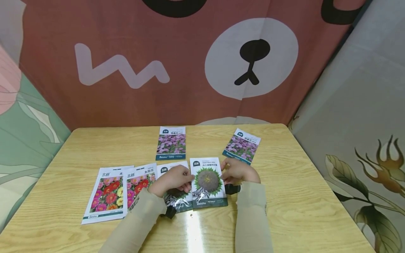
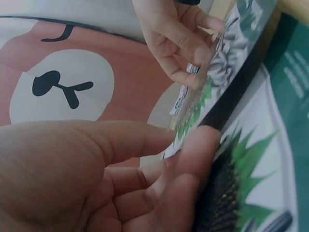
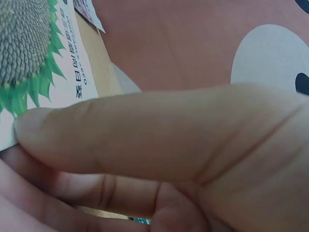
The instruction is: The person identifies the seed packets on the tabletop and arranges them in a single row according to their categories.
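A sunflower seed packet (image 1: 207, 181) is held by its two side edges at the front middle of the table. My left hand (image 1: 174, 179) pinches its left edge between thumb and index finger, as the left wrist view shows. On the opposite edge, my right hand (image 1: 238, 171) grips with the thumb (image 3: 63, 130) on the printed face and fingers behind. Beneath my left hand lies a second sunflower seed packet (image 1: 180, 202), partly covered by the hand and wrist. In the left wrist view the held packet (image 2: 229, 63) stands tilted above the lower packet (image 2: 260, 169).
Two overlapping packets with red and pink flowers, one outer (image 1: 107, 195) and one inner (image 1: 139, 182), lie to the left. Farther back lie two purple-flower packets, one in the middle (image 1: 171, 144) and one angled at right (image 1: 242, 144). A bear-print curtain (image 1: 183, 102) hangs behind the wooden table (image 1: 300, 211).
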A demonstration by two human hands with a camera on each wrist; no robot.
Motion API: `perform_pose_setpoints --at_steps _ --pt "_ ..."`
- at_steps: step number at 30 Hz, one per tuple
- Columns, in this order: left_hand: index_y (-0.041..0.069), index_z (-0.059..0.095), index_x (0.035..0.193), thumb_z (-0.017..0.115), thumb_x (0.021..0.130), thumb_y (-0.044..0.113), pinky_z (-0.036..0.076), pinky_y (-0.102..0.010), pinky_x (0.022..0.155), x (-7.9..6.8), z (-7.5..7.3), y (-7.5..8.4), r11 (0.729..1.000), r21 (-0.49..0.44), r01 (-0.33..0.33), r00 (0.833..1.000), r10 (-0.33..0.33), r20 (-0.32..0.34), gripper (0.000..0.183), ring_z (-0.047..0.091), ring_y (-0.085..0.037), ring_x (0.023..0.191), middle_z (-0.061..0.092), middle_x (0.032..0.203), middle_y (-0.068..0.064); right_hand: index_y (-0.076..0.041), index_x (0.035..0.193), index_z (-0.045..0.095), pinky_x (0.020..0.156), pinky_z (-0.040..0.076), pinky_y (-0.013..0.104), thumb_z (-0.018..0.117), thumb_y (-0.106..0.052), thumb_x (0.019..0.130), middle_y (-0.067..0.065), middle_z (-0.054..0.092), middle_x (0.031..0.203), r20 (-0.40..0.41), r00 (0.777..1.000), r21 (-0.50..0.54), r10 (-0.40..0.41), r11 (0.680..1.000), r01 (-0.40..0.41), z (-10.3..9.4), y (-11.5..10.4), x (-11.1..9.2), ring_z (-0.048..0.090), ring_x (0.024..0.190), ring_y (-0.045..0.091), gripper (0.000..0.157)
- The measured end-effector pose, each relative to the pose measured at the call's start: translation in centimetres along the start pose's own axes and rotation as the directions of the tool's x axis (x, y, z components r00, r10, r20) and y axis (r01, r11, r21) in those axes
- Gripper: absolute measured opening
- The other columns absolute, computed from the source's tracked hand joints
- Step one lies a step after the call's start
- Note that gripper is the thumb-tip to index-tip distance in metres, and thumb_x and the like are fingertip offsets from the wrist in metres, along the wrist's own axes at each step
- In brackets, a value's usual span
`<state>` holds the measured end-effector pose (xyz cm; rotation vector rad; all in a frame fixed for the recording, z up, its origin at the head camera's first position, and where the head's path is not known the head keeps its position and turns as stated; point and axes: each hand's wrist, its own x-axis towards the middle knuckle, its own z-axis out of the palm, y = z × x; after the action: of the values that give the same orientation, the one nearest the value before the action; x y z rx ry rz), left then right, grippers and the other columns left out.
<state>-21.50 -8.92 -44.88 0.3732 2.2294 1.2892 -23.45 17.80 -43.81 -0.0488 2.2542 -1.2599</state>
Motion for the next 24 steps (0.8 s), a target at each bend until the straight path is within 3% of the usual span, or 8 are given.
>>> perform_pose_setpoints --at_steps 7,13,19,24 --pt "0.002 0.065 0.077 0.058 0.104 0.015 0.058 -0.029 0.057 0.2 -0.4 -0.6 0.999 0.026 -0.036 0.999 0.036 0.017 0.031 0.065 -0.012 0.054 0.069 0.065 -0.006 0.001 0.109 0.054 0.053 0.055 0.027 0.067 0.005 0.090 0.014 0.063 0.072 0.018 1.000 0.034 -0.001 0.999 0.001 0.3 -0.1 0.1 0.064 0.055 0.016 0.023" --pt "0.006 0.063 0.074 0.058 0.104 0.016 0.057 -0.030 0.064 0.0 -0.1 -0.5 0.988 0.150 -0.026 0.998 0.033 -0.049 0.032 0.064 -0.014 0.053 0.067 0.062 -0.003 0.002 0.108 0.053 0.052 0.055 0.026 0.066 0.006 0.090 0.013 0.063 0.069 0.020 1.000 0.039 0.011 0.999 -0.012 0.4 -0.4 0.3 0.063 0.054 0.015 0.023" --pt "0.011 0.060 0.068 0.056 0.104 0.019 0.056 -0.036 0.080 0.0 0.6 -0.1 0.948 0.318 -0.004 0.991 0.047 -0.127 0.037 0.063 -0.014 0.051 0.063 0.055 0.002 0.002 0.107 0.053 0.051 0.055 0.027 0.065 0.004 0.090 0.013 0.063 0.068 0.016 1.000 0.032 0.009 0.999 -0.010 0.5 -0.4 0.3 0.063 0.053 0.015 0.020" --pt "0.011 0.059 0.064 0.056 0.104 0.019 0.056 -0.040 0.084 0.2 0.9 -0.2 0.934 0.356 0.027 0.986 0.033 -0.162 0.040 0.062 -0.013 0.049 0.061 0.052 0.003 0.001 0.105 0.054 0.051 0.054 0.026 0.064 0.003 0.092 0.012 0.063 0.068 0.014 1.000 0.033 0.022 0.999 -0.023 0.5 -0.3 0.5 0.063 0.053 0.015 0.017"
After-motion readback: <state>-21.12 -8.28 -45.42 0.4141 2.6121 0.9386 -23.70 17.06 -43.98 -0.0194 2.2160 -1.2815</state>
